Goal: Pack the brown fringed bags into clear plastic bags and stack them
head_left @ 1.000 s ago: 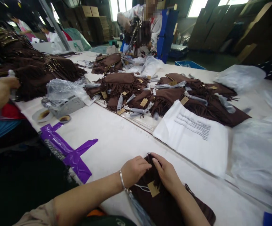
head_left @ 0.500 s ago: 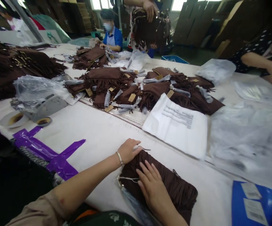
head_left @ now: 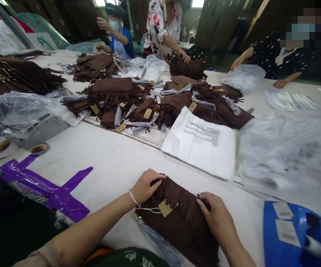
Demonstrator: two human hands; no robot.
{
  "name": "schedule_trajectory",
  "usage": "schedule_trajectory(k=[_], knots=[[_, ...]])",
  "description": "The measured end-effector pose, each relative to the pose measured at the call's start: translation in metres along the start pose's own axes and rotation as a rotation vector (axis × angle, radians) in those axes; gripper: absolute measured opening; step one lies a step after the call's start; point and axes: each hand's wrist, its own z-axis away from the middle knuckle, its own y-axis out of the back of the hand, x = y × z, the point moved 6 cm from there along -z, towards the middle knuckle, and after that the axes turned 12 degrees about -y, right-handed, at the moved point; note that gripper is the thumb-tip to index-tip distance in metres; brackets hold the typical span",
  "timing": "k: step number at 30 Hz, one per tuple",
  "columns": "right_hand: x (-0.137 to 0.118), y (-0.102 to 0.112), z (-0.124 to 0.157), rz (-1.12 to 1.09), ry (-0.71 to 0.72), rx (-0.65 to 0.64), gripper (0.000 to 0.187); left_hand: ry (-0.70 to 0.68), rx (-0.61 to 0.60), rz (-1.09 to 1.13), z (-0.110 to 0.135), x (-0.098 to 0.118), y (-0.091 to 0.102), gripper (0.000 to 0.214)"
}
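Observation:
In front of me on the table lies a dark brown fringed bag (head_left: 174,231), its fringe fanned across the far side. My left hand (head_left: 147,187) pinches the fringe at the bag's far left corner, thumb against fingers. Toward the far right part, my right hand (head_left: 215,212) has thumb and forefinger closed on a dark fringe strand (head_left: 198,196). A tan paper tag (head_left: 165,208) on a white string rests over the fabric. Along the near left side runs a plastic-wrapped strap (head_left: 159,237).
Beyond are several brown bags (head_left: 138,107) with tags and a white printed bag (head_left: 202,142). Clear plastic bags (head_left: 285,159) lie right, a blue object (head_left: 294,231) near right. Purple tape (head_left: 52,189) marks the left edge, near a tape dispenser (head_left: 42,129). Co-workers stand opposite.
My right hand has lifted off the bag's middle and moved right to pinch a strand. The paper tag is now in sight. A co-worker opposite has lowered a brown bag to the table.

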Motion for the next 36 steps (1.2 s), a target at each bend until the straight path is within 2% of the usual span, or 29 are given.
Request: schedule_trajectory(k=[4, 9, 14, 17, 20, 22, 24, 26, 28, 32, 34, 36], knots=[[-0.017, 0.007, 0.022, 0.019, 0.050, 0.128, 0.020, -0.085, -0.061, -0.018, 0.017, 0.016, 0.003, 0.024], [-0.032, 0.005, 0.055, 0.115, 0.106, 0.140, 0.014, -0.130, -0.096, -0.053, 0.031, 0.025, 0.008, 0.024], [-0.035, -0.001, 0.077, 0.151, 0.172, 0.201, 0.019, -0.156, -0.110, -0.081, 0.034, 0.033, 0.011, 0.024], [-0.035, 0.008, 0.087, 0.130, 0.297, 0.147, 0.023, -0.168, -0.048, -0.068, 0.032, 0.033, 0.022, 0.023], [-0.029, 0.031, 0.092, 0.005, 0.409, 0.038, 0.024, -0.123, 0.051, -0.011, 0.024, 0.018, 0.034, 0.022], [-0.012, 0.051, 0.082, -0.163, 0.296, 0.052, 0.022, -0.032, 0.095, 0.057, 0.014, -0.003, 0.035, 0.023], [0.011, 0.064, 0.060, -0.330, 0.050, 0.101, 0.024, 0.069, 0.095, 0.135, 0.002, -0.026, 0.028, 0.029], [0.030, 0.061, 0.035, -0.440, -0.178, 0.096, 0.032, 0.113, 0.046, 0.208, -0.011, -0.041, 0.016, 0.035], [0.036, 0.049, 0.010, -0.470, -0.294, 0.017, 0.041, 0.081, -0.041, 0.262, -0.021, -0.044, 0.002, 0.036], [0.027, 0.022, -0.020, -0.137, -0.356, -0.136, 0.044, -0.044, -0.172, 0.286, -0.018, -0.027, -0.018, 0.029], [0.024, 0.011, -0.024, 0.021, -0.385, -0.173, 0.041, -0.051, -0.150, 0.274, -0.008, -0.020, -0.020, 0.027], [0.021, 0.002, -0.026, 0.070, -0.411, -0.207, 0.037, -0.014, -0.099, 0.260, 0.003, -0.016, -0.018, 0.026]])
